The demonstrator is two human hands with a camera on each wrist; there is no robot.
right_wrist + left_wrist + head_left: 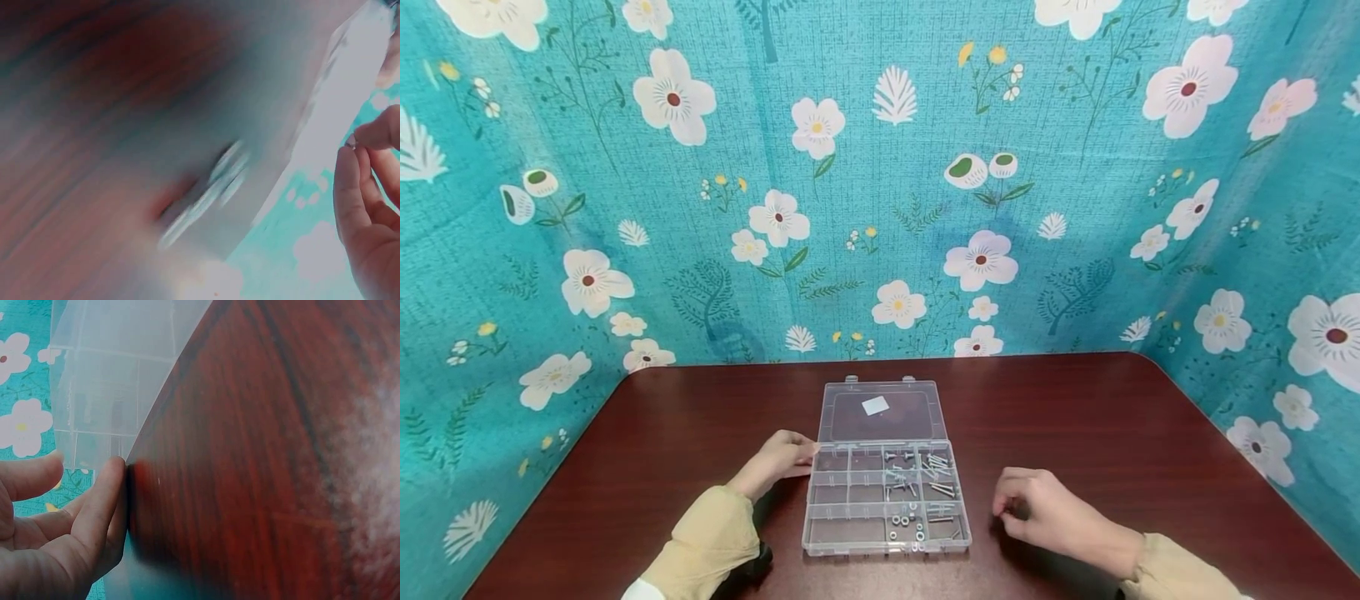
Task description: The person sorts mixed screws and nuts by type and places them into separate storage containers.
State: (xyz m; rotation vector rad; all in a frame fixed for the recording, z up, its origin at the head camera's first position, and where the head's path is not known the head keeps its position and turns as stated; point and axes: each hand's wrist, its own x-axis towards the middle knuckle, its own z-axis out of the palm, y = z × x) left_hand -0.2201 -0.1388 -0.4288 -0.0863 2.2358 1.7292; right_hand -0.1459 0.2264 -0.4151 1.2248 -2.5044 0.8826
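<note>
A clear plastic compartment box [846,532] lies on the table with its lid [842,417] opened toward the back. Screws [942,490] lie in the right column, and more small screws [898,475] in the column beside it. Nuts [905,521] sit in a front compartment. My left hand [782,457] touches the box's left side near the hinge, fingers fairly straight. To the right of the box, my right hand [1045,508] is above the table. Its thumb and fingertips pinch a tiny metal piece [351,141], too small to tell its kind.
A dark red-brown wooden table [700,417] bears the box. Behind and at both sides hangs a turquoise flowered cloth [850,233]. A small white label [875,405] lies on the lid.
</note>
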